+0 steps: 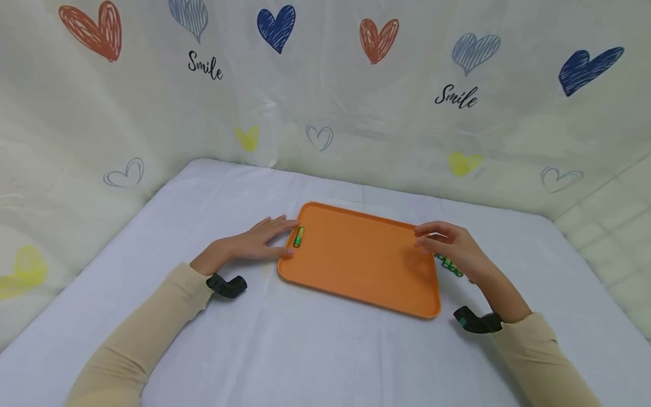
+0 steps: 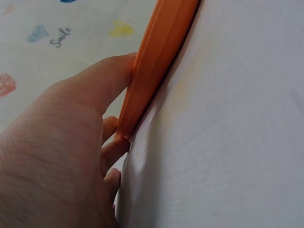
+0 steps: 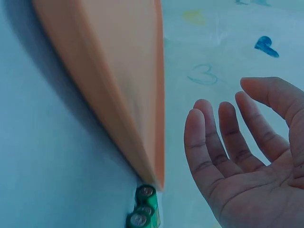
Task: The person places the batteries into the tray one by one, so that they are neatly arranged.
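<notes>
The orange tray (image 1: 356,260) lies on the worktop (image 1: 315,356) and contains one green battery (image 1: 299,237) near its left rim. Further batteries (image 1: 447,263) lie beside the right rim, partly masked by the empty, loosely curved right hand (image 1: 454,247). The left hand (image 1: 256,241), fingers extended, touches the left rim.

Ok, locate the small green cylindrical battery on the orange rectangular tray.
In the head view, the green battery lies just inside the left edge of the orange tray, right of the left hand.
</notes>
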